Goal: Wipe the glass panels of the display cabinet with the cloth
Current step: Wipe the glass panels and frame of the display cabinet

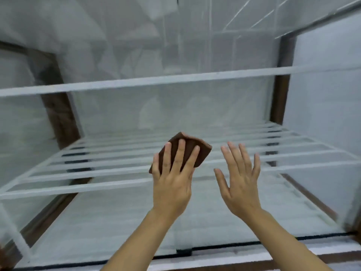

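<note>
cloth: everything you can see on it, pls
The cloth is dark brown, soft-looking fabric, folded into a flat, roughly square pad, turned so one corner points up. The left hand presses it with straight, spread fingers, apparently against the cabinet's front glass, covering its lower part. The right hand is beside it, not touching.
</note>
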Available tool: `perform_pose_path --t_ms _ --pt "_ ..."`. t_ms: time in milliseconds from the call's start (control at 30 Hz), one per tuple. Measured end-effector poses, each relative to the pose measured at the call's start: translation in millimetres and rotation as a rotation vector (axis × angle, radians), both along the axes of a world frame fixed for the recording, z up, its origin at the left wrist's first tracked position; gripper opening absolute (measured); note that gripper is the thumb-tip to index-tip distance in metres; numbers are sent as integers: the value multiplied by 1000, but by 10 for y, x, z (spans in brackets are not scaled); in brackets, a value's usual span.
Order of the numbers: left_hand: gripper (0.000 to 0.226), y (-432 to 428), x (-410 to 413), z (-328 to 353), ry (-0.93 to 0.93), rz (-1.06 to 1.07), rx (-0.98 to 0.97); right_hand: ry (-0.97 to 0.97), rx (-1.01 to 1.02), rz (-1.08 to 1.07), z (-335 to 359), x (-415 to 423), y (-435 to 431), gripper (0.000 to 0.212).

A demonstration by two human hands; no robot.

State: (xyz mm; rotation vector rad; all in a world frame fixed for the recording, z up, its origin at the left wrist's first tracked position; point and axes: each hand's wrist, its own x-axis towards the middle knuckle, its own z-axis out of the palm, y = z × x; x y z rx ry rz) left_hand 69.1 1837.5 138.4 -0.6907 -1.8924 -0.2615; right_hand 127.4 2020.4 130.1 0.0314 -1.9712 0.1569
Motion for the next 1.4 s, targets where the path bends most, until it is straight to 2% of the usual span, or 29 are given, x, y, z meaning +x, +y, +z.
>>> perform_pose_path --t_ms 167,300,367,400,467,533,567,600,633,767,833,867,900,1000,1067,1133,1267,1333,1400 --pt "68 731 93 1197 73 45 -46 109 25 5 969 32 640 56" --pt "54 1082 92 2088 61 65 142 189 76 7 1718 171 1280 53" --pt "53 1200 103 2234 34 101 284 233 92 24 2044 220 1567 53" --pt "53 1250 99 2163 56 115 292 245 95 24 2179 239 1693 53" --pt "55 1280 93 1757 151 119 90 252 94 15 2358 271 1922 55" --pt "58 1170 104 1343 245 105 -269 237 80 12 2404 311 2156 56" --pt "57 1085 102 1325 259 89 -375 230 71 16 2396 328 2271 56" --pt "55 1051 99 1445 261 78 -391 226 61 18 2382 344 2378 57" --pt "53 1085 102 1661 262 86 -342 222 53 16 2373 354 2474 58" --pt "53 1523 174 2641 106 129 178 200 4 -29 2414 368 2781 63" --pt "52 1759 231 2634 82 160 303 215 -32 -65 2451 374 2944 67" --pt "52 1862 250 2459 111 154 288 215 -34 -77 2458 377 3022 68" --pt "53 1953 270 2203 157 127 193 209 -23 -83 2463 379 3086 70" --pt "56 2009 322 1477 329 43 -349 202 24 -43 2458 394 3169 71" --pt "55 1962 290 1539 397 2 -507 207 24 43 2454 428 3197 70" --pt "52 2062 307 1910 396 -3 -441 214 -16 163 2459 490 3233 70" --pt "49 2536 416 2661 285 62 -44 224 -153 366 2430 589 3336 70" --pt "50 2782 479 2611 221 93 127 207 -165 416 2413 609 3391 71" --pt "53 3006 550 2147 187 82 153 173 -173 441 2387 634 3431 69"
